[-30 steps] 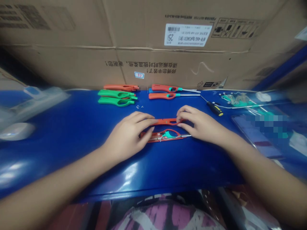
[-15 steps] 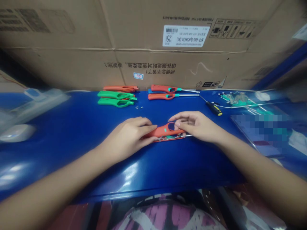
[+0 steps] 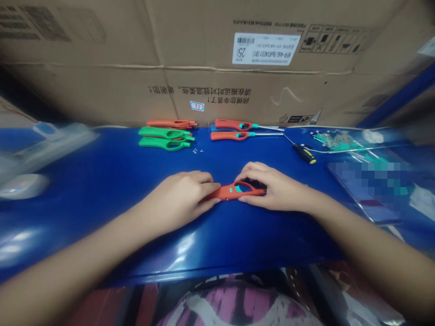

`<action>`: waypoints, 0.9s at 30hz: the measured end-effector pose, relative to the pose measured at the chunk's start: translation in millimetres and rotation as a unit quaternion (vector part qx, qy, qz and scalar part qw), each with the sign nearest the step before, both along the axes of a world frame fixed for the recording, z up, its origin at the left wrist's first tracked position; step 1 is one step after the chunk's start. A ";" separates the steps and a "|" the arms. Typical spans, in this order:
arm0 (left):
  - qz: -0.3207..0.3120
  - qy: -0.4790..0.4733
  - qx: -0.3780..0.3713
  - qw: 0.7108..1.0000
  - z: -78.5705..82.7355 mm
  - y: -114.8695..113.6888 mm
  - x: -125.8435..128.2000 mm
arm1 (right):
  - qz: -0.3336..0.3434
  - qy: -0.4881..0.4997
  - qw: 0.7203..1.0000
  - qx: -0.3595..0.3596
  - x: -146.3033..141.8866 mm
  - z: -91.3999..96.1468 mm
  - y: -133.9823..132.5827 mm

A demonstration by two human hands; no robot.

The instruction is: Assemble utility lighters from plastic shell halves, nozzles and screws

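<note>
An orange lighter body (image 3: 234, 191) with a teal trigger lies flat on the blue table (image 3: 112, 181) in front of me. My left hand (image 3: 180, 199) presses on its left end with the fingers curled over it. The right end is gripped by my right hand (image 3: 272, 188), fingers above and thumb below. Its two orange halves sit closed together.
At the back lie two green shells (image 3: 165, 138), an orange shell (image 3: 171, 123) and two orange lighters with metal tubes (image 3: 244, 130). A black-and-yellow screwdriver (image 3: 305, 153) and clear parts with tubes (image 3: 336, 141) are at right. Cardboard boxes (image 3: 217, 63) wall the back.
The upper orange half went from lying behind the open lower half, to tilted over it, to pressed down onto it. Both hands moved closer together on the joined body.
</note>
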State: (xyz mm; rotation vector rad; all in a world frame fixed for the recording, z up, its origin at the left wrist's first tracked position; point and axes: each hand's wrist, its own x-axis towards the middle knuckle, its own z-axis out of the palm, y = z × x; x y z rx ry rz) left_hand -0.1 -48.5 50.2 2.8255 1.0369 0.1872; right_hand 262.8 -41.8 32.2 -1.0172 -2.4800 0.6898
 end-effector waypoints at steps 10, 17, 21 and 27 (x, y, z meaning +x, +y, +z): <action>0.004 -0.010 0.019 1.000 -2.5 -0.3 -0.1 | -0.001 -0.006 1.000 -0.009 -0.4 1.2 -1.5; 0.002 -0.011 0.022 1.000 -3.1 -1.0 1.6 | 0.000 -0.003 1.000 -0.010 0.3 1.4 -1.5; 0.000 -0.008 0.019 1.000 -3.9 -0.8 1.2 | 0.000 -0.008 1.000 -0.009 1.1 0.8 -1.4; 0.021 -0.027 -0.009 0.999 -8.6 1.0 -1.8 | -0.009 -0.008 1.000 0.000 -0.4 -2.4 -2.3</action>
